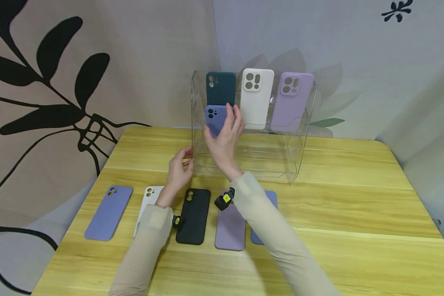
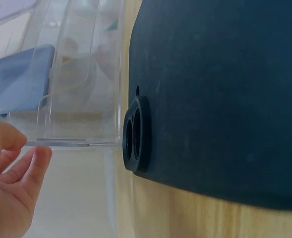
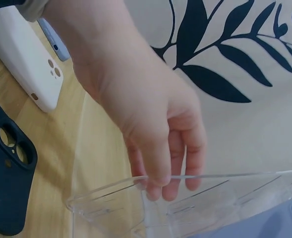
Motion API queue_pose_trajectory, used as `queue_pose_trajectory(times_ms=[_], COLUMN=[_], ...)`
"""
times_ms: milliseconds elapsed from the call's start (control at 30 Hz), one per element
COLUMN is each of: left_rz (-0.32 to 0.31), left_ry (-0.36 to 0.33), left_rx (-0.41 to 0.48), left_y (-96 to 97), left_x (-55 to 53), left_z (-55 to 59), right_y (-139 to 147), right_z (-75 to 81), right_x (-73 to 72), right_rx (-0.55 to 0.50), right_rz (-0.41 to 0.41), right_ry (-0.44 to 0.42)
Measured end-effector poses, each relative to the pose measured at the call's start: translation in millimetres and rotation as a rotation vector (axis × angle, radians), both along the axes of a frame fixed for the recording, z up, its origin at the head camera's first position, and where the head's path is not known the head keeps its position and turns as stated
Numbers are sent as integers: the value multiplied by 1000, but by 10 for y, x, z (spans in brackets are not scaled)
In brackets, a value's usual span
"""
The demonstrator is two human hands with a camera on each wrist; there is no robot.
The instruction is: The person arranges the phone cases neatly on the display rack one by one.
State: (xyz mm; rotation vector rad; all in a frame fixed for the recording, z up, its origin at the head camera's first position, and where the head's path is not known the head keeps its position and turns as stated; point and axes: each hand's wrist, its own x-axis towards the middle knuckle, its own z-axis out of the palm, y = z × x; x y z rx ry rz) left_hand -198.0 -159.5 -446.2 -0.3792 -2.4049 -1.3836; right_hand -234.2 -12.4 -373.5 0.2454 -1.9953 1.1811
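My right hand (image 1: 226, 142) holds a periwinkle phone case (image 1: 215, 117) on the left part of a clear acrylic stand (image 1: 266, 169). Its thumb is at the case's left edge, with fingers near the upper right corner. In the left wrist view, thumb and fingers of my left hand (image 2: 12, 173) pinch the edge of the stand's side panel (image 2: 76, 143). Behind the periwinkle case stands a dark teal case (image 1: 221, 88). A white case (image 1: 257, 100) and a lilac case (image 1: 292, 100) lean on the same stand to the right.
A row of cases lies on the wooden table (image 1: 355, 197) before the stand: periwinkle (image 1: 109, 213), white (image 1: 146, 202), black (image 1: 193, 216), mauve (image 1: 230, 230) and blue (image 1: 271, 198). My forearms partly cover some of them. The wall (image 1: 163, 61) rises behind the stand.
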Motion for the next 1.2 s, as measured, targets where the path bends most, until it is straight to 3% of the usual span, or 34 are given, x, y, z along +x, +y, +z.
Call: queue_pose_trajectory(times_ms=[267,533,867,1200], left_rz=[8,5,-20,-13], left_ry=[-20,-19,83,-10], left_rx=[5,8,37,10], left_y=[18,19,16,12], left_x=[7,19,27,37], left_z=[22,18,2,36], right_y=[118,236,370,530], right_z=[1,-48,-94,-94], right_x=[144,289,429,551], right_rx=[-31,-51,-63,-51], right_rz=[129,181,211,211], right_ry=[-49,-60,-99,-134])
